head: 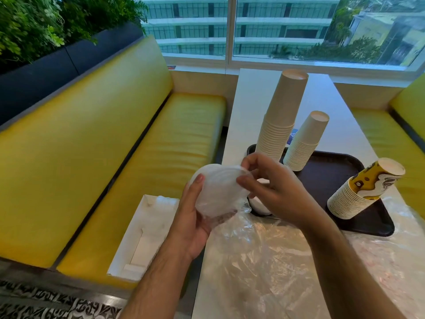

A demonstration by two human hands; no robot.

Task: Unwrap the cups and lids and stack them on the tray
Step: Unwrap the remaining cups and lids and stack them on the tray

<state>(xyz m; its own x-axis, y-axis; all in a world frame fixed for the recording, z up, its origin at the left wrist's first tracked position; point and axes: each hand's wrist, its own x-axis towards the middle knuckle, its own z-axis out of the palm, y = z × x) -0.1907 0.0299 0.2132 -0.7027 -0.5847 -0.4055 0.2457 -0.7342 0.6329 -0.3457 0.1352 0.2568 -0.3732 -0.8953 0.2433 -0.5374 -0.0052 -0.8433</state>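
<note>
Crinkled clear plastic wrap [264,268] lies nearest us, spread loose over the near end of the white surface [253,100], one tail of it running up to the bundle we hold. Above it, between surface and bench, our left hand [193,224] cups the wrapped stack of lids [218,189] from below, thumb up its left side, fingers curled under. Our right hand [273,187] comes over the top, thumb and forefinger pinching at the film on the stack's upper right edge; other fingers curled loose.

To do this step well, we judge: keep the left grip firm so the lids stay nested, peel the film off the top and down, not sideways (thin lids fan out easily). Then set the bare stack on the dark tray [372,224], where the near left corner looks free beside a small white round item we cannot identify.

On the tray: a tall white cup stack [280,116] and a shorter white cup stack [305,141], both upside down and leaning in this wide view, and a patterned yellow cup stack [363,189] tilting right at the tray's right edge. More film lies past that corner.

Left of the surface, a yellow bench [115,157] carries an open white box [142,233] with more wrapped plastic in it. A second yellow seat sits right. Beyond: a window [299,31] onto a building, foliage upper left, patterned floor below.
</note>
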